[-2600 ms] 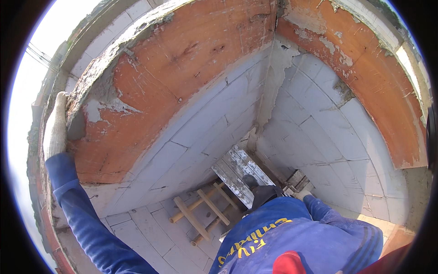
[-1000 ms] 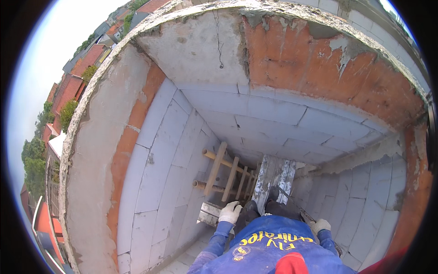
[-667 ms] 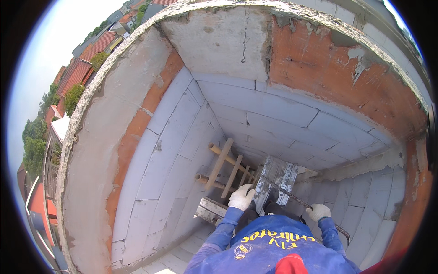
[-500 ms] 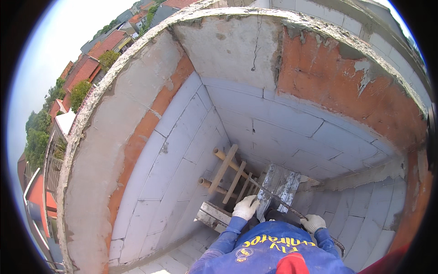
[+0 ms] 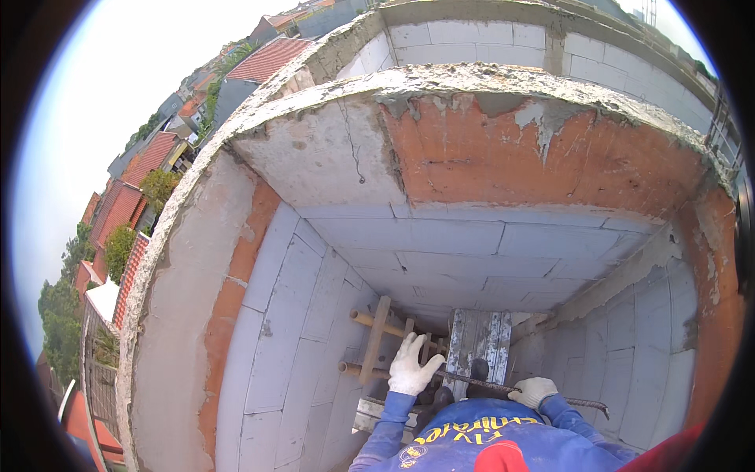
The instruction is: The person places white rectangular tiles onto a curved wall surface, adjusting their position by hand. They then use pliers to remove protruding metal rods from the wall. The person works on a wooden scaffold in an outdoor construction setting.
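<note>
My right hand [image 5: 535,390], in a white glove, is closed around a dark ribbed steel bar [image 5: 486,384] with a bent right end. The bar runs leftward in front of my body toward my other hand. My left hand [image 5: 412,366], also gloved, is raised with its fingers spread, beside the bamboo-and-wood ladder [image 5: 374,340]. It partly covers the ladder and the bar's left part; whether it touches the bar is unclear. Below, a dark shoe [image 5: 479,368] shows at the worn, pale-splashed planks [image 5: 494,330].
Pale block walls [image 5: 440,236] enclose me on several sides, with orange and grey bands above. A rough mortar edge [image 5: 503,75] tops them. A thin wire [image 5: 351,145] hangs on the far wall. Another board [image 5: 373,411] lies near my left arm. Red-tiled roofs [image 5: 149,161] stand outside, left.
My view has turned and shifted. My left hand has opened from a curled shape, its fingers now spread upward. The bar lies more level, still in my right hand.
</note>
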Available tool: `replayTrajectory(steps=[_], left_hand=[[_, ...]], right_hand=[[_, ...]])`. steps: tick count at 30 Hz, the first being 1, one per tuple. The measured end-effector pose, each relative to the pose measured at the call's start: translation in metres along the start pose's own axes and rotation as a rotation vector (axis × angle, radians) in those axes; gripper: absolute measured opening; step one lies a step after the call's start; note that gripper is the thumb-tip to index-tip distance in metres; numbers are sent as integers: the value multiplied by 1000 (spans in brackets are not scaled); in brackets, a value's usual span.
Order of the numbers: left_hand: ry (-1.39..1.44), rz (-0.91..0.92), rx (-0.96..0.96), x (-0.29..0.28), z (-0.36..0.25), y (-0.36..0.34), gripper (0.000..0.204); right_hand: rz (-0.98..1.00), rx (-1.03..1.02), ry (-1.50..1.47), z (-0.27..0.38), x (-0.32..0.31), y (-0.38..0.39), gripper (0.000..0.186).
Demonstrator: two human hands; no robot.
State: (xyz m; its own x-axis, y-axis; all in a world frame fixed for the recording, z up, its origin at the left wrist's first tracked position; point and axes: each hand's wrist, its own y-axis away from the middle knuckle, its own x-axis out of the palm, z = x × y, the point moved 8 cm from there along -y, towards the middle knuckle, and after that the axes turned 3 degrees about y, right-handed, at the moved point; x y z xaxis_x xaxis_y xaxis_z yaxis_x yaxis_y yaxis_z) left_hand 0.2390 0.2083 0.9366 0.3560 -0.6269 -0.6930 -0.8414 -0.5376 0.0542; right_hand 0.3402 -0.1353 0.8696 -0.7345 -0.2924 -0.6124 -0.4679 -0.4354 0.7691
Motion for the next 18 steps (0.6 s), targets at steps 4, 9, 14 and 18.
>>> replayTrajectory(steps=[4, 9, 14, 18], left_hand=[[191, -182, 283, -79, -85, -56, 86], [90, -344, 820, -181, -258, -99, 80], [71, -305, 1016, -217, -427, -167, 56], [-397, -194, 1093, -201, -496, -296, 54]], right_hand=[[33, 102, -85, -28, 22, 4, 53], [-19, 249, -249, -69, 52, 23, 53], [-6, 461, -456, -97, 87, 60, 54], [-56, 597, -621, -109, 136, 84, 57]])
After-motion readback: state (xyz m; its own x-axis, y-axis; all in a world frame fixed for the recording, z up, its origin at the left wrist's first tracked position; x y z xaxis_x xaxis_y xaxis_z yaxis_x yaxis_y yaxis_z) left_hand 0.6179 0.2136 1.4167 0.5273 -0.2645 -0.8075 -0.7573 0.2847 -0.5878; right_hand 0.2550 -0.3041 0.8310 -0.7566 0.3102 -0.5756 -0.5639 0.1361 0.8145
